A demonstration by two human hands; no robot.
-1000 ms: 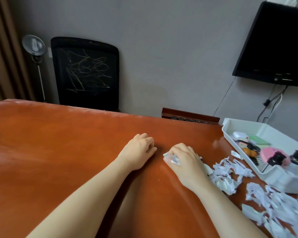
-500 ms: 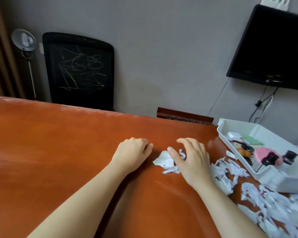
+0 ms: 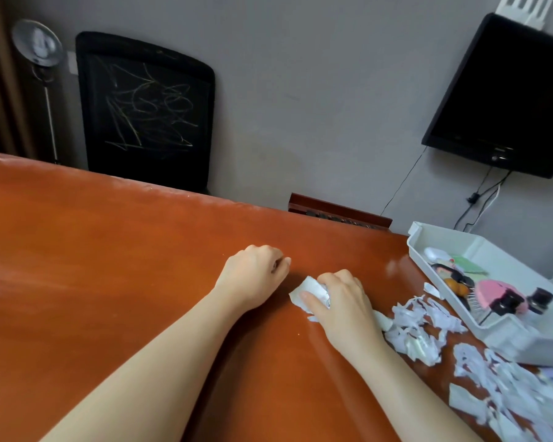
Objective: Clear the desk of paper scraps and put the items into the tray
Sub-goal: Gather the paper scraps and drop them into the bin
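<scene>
Right hand [image 3: 340,303] grasps a crumpled white paper scrap [image 3: 308,290], fingers curled over it and thumb under its near edge, scrap and hand low on the glossy orange-brown wooden desk [image 3: 109,282]. Left hand [image 3: 254,275] rests just beside it on the desk, clenched in a loose fist, nothing visible in it. A heap of torn white paper scraps [image 3: 419,327] lies right of the right wrist, touching it. A larger spread of torn white scraps [image 3: 508,390] lies at the near right corner. The white plastic tray [image 3: 524,342] sits at the right edge of the desk, just beyond the heaps. In it are a pink hairbrush [image 3: 495,290], a small dark bottle [image 3: 540,299], and other small items I can't make out. Behind the desk stands a black mesh chair back [image 3: 147,110]. A black wall screen [image 3: 505,97] hangs above the tray.
</scene>
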